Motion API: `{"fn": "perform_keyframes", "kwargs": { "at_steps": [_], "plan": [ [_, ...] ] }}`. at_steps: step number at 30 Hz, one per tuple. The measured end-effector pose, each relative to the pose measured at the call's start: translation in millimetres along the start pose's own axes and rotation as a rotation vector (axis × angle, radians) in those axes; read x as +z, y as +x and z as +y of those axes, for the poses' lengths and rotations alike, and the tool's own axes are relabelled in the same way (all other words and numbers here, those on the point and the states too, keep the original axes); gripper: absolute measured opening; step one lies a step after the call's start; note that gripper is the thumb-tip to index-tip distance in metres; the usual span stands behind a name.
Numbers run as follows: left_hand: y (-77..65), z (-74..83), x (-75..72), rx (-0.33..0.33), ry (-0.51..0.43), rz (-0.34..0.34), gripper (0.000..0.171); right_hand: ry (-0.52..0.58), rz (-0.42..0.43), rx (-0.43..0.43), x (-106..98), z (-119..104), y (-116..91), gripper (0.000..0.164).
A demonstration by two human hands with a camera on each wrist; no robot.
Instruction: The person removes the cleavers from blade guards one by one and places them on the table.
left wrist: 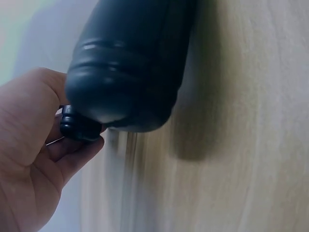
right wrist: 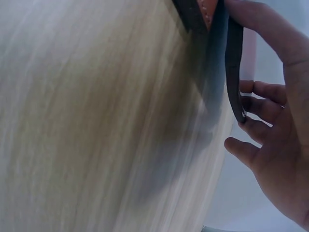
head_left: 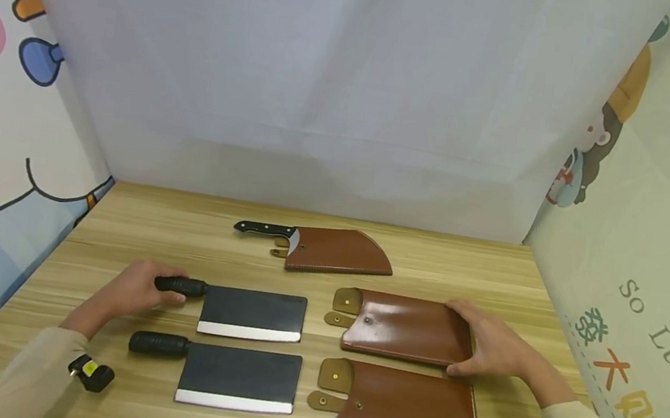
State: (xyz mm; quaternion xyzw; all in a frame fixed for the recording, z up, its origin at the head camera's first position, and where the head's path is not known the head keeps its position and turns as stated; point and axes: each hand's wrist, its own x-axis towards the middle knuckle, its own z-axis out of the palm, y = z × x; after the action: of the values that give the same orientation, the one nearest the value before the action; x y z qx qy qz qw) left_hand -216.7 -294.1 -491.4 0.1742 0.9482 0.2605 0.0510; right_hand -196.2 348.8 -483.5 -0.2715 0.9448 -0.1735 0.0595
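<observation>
As the head view shows, the left hand grips a black-handled cleaver and the right hand clasps a brown sheath; nearer the body than each lie a second cleaver and second sheath. From the left wrist, the gripped handle meets the fingers; from the right, the sheath's edge does.

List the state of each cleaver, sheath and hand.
Far cleaver: sheathed
Far brown sheath: on far cleaver
Middle cleaver: unsheathed, gripped
Near cleaver: unsheathed, lying flat
Middle brown sheath: unfastened, gripped
Near brown sheath: unfastened, lying flat
Left hand: gripping middle cleaver's handle
Right hand: gripping middle brown sheath
</observation>
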Motion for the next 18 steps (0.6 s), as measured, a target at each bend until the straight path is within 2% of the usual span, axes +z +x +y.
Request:
{"fn": "perform_keyframes", "kwargs": {
  "at_steps": [11,18],
  "plan": [
    [-0.3,-4.6,3.5,0.014,0.02,0.002,0.044,0.027,-0.058,0.011,6.6,4.9,0.0,0.115],
    [1.1,-2.9,1.3,0.015,0.031,-0.014,0.046,0.033,-0.093,0.021,0.6,3.3,0.1,0.116]
  ]
}}
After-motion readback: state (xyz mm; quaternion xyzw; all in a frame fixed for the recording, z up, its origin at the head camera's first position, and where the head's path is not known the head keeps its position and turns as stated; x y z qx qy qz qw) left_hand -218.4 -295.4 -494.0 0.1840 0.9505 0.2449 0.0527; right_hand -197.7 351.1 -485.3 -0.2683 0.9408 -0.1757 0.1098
